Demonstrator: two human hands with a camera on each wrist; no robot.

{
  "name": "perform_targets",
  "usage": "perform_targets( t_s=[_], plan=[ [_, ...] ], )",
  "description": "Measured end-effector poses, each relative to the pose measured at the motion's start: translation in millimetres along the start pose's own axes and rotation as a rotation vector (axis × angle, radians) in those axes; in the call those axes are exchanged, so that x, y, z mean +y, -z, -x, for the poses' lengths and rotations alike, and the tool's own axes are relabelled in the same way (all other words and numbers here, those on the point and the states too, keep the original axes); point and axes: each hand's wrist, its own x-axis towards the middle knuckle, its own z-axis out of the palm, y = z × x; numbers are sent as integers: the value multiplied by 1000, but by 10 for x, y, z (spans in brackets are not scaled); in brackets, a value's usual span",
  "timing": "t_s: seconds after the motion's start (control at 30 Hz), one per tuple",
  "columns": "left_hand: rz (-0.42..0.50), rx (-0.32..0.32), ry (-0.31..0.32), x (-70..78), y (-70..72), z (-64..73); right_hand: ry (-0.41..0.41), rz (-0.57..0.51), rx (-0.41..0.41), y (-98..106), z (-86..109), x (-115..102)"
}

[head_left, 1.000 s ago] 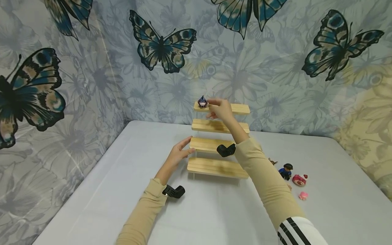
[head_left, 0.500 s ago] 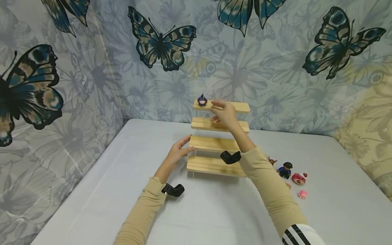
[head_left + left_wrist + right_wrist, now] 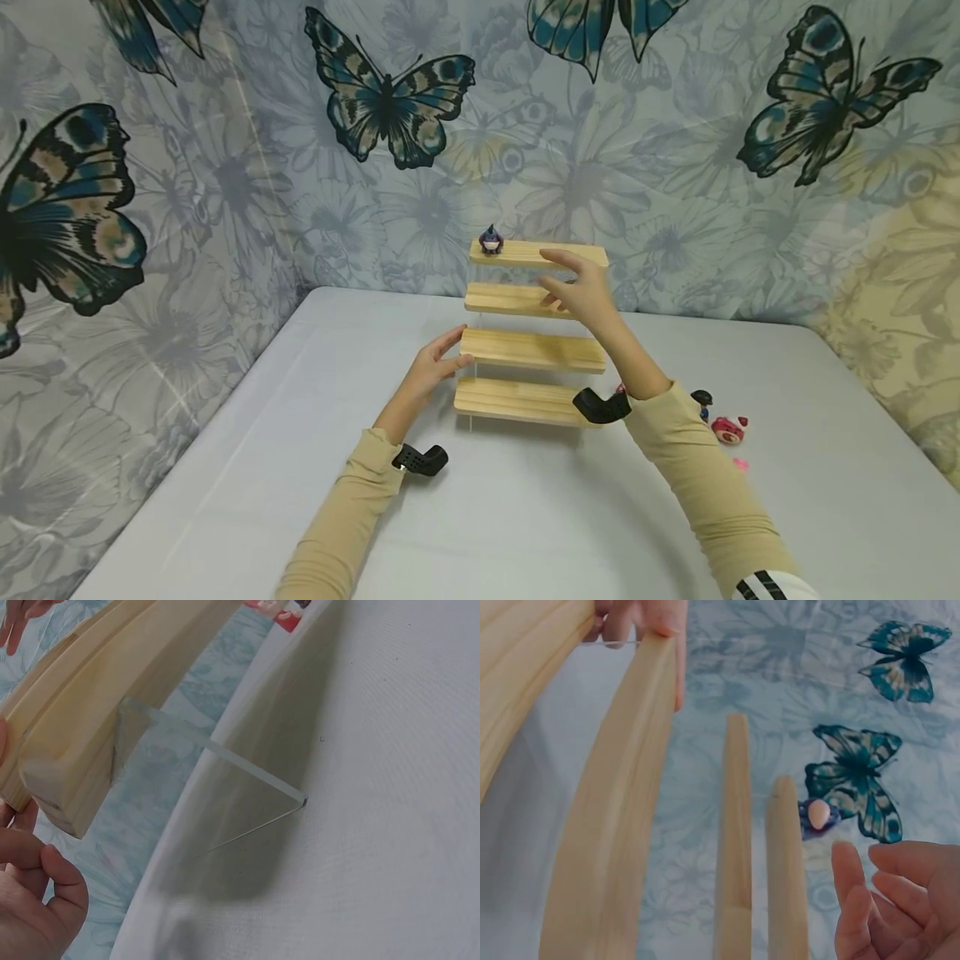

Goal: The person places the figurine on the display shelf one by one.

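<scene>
Four-tier wooden display stand (image 3: 531, 350): stood on the white table (image 3: 510, 517).
Pointed dark-purple figurine (image 3: 491, 242): stood on the top tier, left end.
Left hand (image 3: 431, 371): pinched the second-lowest tier's left end between thumb and fingers.
Right hand (image 3: 583, 287): fingers spread, near side of the upper tiers, right of the figurine.
Pink toy (image 3: 727, 431): lay at right.

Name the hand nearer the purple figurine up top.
Right. The right hand is apart from the figurine, to its right; the left hand is lower, at the left side of the shelf rack.
</scene>
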Motion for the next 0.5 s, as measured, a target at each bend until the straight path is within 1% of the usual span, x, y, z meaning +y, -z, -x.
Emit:
perform_targets(
  t_s=[0.07,0.17,0.3,0.4,0.5],
  plan=[
    [11,-1,9,11,1,-4,8,22,9,36,51,-3],
    [33,-18,26,36,1,0,41,91,15,66,125,1],
    [37,-49,30,164,-34,67,95,146,13,85,224,1],
    [37,-52,36,249,-62,120,117,159,8,96,296,-3],
    [46,-51,50,264,-66,135,115,168,-5,107,356,18]
  ],
)
